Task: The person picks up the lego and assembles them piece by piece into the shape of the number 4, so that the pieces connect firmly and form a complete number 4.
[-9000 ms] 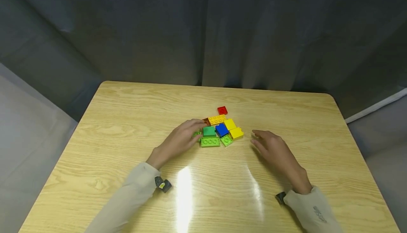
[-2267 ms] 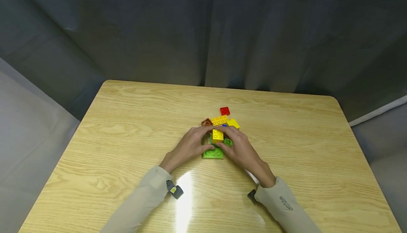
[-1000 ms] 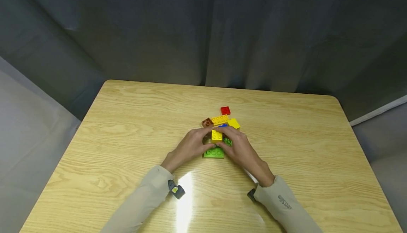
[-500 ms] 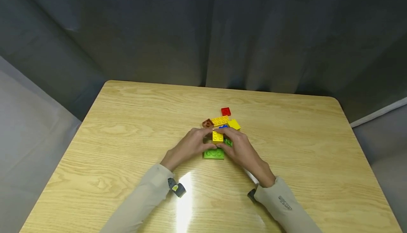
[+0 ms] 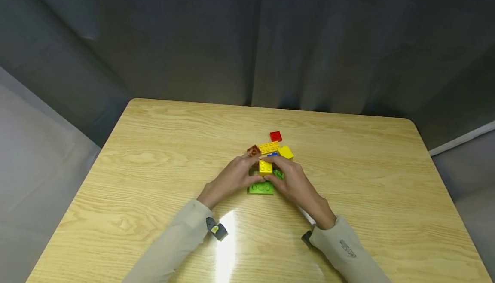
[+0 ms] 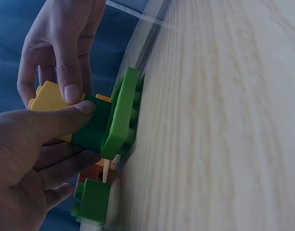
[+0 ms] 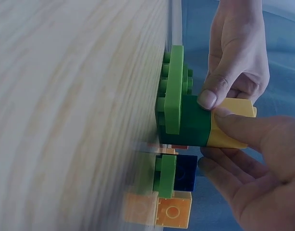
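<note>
Between the two hands a yellow brick (image 5: 265, 167) stands on a dark green brick (image 6: 92, 127). My left hand (image 5: 230, 178) grips the dark green brick, its thumb near the joint in the left wrist view. My right hand (image 7: 267, 163) pinches the yellow brick (image 7: 229, 122) between thumb and fingers. Both hands' fingertips nearly meet around the stack. On the person's side of it lies a long light green brick (image 5: 261, 188); whether it touches the stack I cannot tell. The head view mostly hides the dark green brick.
Just beyond the hands lie a brown brick (image 5: 253, 150), a yellow-orange studded brick (image 5: 269, 147), another yellow brick (image 5: 285, 152) and a partly covered blue brick (image 5: 272, 154). A small green brick (image 5: 278, 174) is by the right hand. Farther back sits a red brick (image 5: 276, 136).
Since the earliest frame, both hands have come together and taken hold of the yellow and dark green bricks, now stacked. Over the last second the hands have barely moved.
</note>
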{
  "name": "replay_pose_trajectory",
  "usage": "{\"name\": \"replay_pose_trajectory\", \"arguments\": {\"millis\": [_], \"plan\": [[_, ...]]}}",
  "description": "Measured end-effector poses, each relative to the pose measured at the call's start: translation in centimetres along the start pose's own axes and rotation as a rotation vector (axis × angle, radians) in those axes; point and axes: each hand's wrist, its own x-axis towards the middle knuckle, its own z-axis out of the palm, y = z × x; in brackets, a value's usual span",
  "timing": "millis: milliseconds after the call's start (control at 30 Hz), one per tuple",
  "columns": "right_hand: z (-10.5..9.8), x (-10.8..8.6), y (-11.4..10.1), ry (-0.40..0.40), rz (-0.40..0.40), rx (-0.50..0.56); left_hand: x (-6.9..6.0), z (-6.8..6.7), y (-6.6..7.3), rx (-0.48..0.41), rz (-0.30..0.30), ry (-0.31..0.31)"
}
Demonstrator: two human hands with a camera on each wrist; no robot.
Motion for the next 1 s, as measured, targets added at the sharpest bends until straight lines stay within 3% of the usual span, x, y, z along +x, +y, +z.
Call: {"name": "replay_pose_trajectory", "arguments": {"millis": [200,700,1000], "plan": [[0.1,-0.2,-0.1,0.027,-0.004,-0.019,-0.1,0.5,0.3,0.048,-0.018,0.01],[0.0,-0.9,-0.1,0.048,0.03,-0.018,0.2,1.3,0.9,0.033,-0.009,0.016],[-0.1,-1.4,-0.1,0.056,0.008,-0.005,-0.3,2.1,1.1,0.127,0.035,0.1]]}}
